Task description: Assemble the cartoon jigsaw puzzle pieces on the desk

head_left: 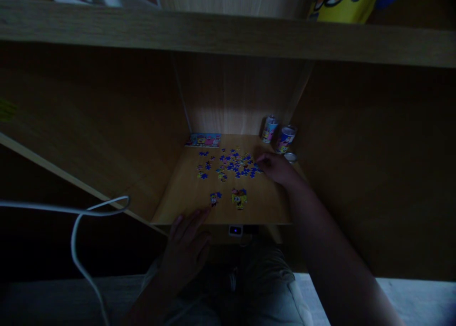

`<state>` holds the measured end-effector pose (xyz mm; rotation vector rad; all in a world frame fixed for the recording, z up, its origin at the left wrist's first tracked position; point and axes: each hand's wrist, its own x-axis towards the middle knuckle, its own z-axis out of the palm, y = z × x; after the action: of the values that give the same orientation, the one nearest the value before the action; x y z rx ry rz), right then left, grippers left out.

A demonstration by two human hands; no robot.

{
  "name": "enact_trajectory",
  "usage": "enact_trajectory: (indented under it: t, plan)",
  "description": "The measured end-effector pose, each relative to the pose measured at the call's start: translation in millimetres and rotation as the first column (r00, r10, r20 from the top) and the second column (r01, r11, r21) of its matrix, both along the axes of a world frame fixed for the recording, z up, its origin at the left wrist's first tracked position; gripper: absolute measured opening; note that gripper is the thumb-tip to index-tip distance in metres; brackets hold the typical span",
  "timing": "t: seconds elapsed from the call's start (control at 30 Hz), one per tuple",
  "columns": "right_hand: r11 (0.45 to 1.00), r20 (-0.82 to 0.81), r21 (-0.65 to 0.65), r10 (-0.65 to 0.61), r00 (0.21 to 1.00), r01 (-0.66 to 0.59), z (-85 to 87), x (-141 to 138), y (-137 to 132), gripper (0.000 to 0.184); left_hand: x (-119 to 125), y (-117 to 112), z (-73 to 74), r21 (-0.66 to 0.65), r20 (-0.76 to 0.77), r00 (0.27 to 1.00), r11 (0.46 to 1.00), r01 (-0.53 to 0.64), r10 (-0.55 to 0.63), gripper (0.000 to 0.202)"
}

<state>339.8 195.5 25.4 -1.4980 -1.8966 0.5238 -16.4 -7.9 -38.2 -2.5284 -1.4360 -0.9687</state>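
Fingers loosely spread and empty, the left hand (187, 247) lies at the front edge of the wooden surface (265, 212), just beside a small joined cluster (214, 199); a larger cluster (239, 200) sits near, both seemingly kept apart from the loose puzzle pieces (235, 166) beyond. The right hand (275, 168), fingers bent close (any grip is lost in gloom), is at their right edge.
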Motion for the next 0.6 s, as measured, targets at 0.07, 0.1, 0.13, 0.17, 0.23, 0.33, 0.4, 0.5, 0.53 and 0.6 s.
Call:
enact_trajectory:
  t: [0.07,0.1,0.13,0.17,0.23,0.33,0.4,0.5,0.53,0.6]
  plan:
    - [1.0,0.004,0.025,-0.014,1.0,0.013,0.4,-2.4,-0.9,0.015,0.1,0.1,0.6,0.002,-0.001,1.0,1.0,-0.003,0.003,0.018]
    - [0.999,0.004,0.039,-0.024,1.0,0.024,0.8,-3.4,-1.2,0.015,0.0,0.2,0.8,0.003,-0.002,1.0,1.0,-0.003,0.003,0.019]
    - [0.998,0.002,0.053,-0.036,0.999,0.035,1.2,-4.3,-1.3,0.015,-0.1,0.2,0.8,0.003,-0.005,1.0,1.0,-0.001,0.001,0.019]
    - [0.997,0.0,0.066,-0.048,0.999,0.047,1.8,-5.0,-1.4,0.015,-0.2,0.1,0.9,0.004,-0.006,1.0,1.0,0.0,0.0,0.018]
    - [0.993,-0.008,0.089,-0.074,0.997,0.075,3.0,-5.5,-1.4,0.016,-0.5,-0.2,1.1,0.003,-0.01,1.0,1.0,0.0,0.0,0.017]
    - [0.986,-0.03,0.118,-0.118,0.993,0.121,5.0,-4.9,-1.5,0.02,-0.8,-0.7,2.0,-0.006,-0.011,1.0,1.0,-0.004,0.004,0.016]
    - [0.98,-0.045,0.132,-0.145,0.988,0.149,6.3,-4.4,-1.4,0.022,-1.1,-0.8,2.5,-0.003,-0.016,1.0,1.0,-0.003,0.003,0.015]
    - [0.972,-0.06,0.147,-0.176,0.983,0.183,8.1,-4.4,-1.3,0.02,-1.9,-0.7,2.3,0.002,-0.013,1.0,1.0,0.002,-0.002,0.014]
    - [0.97,-0.062,0.153,-0.182,0.981,0.189,8.6,-4.6,-1.4,0.019,-2.1,-0.6,2.0,-0.001,-0.009,1.0,1.0,0.003,-0.003,0.014]
    - [0.967,-0.064,0.166,-0.187,0.98,0.196,9.7,-5.1,-1.8,0.018,-2.6,-0.7,1.1,-0.007,-0.006,1.0,1.0,0.002,-0.002,0.014]
